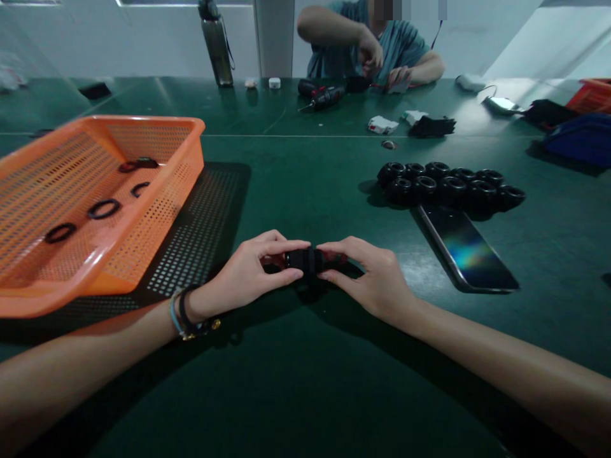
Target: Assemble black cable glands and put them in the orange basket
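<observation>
Between my two hands is a small black cylindrical part (305, 259) with a raised ring round its middle, held sideways just above the green table. My left hand (252, 270) pinches its left end between thumb and fingers. Its right end is gripped the same way by my right hand (370, 270). The fingers cover part of it, so its exact kind is unclear. To the right stand several round black parts with holes in their tops (451, 189), set in two rows. Black rings (104, 208) lie in the orange basket (165, 210) at the left.
A phone (470, 249) lies right of my right hand. Across the green table (286, 381) are a power drill (327, 97), a dark bottle (217, 51), white pieces (382, 124) and a blue bin (580, 140). A co-worker (353, 44) sits opposite, hands on small items.
</observation>
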{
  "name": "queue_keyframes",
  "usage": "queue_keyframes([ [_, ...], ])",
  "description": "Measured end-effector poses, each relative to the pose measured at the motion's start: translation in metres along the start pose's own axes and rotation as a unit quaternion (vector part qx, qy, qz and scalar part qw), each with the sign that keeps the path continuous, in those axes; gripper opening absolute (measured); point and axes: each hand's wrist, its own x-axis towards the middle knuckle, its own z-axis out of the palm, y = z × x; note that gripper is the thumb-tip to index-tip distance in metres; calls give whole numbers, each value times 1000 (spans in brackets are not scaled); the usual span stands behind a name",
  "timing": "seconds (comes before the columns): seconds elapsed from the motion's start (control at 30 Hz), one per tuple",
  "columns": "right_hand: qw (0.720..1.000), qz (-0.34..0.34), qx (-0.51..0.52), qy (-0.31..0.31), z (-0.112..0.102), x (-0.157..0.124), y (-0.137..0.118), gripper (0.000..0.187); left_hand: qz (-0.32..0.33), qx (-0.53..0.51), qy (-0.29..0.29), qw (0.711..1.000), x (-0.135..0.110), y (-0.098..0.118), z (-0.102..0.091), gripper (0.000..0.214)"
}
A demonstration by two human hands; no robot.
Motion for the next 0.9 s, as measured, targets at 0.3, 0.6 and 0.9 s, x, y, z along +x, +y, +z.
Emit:
queue_keyframes([
  [0.3,1000,6,-1,-10,-1,0,0,21,-1,19,-2,1000,-1,1,0,35],
  [0.6,1000,6,-1,-12,0,0,1,21,8,13,2,1000,-1,0,0,35],
  [0.9,1000,-5,6,-5,1,-1,1,23,3,16,1,1000,0,1,0,34],
])
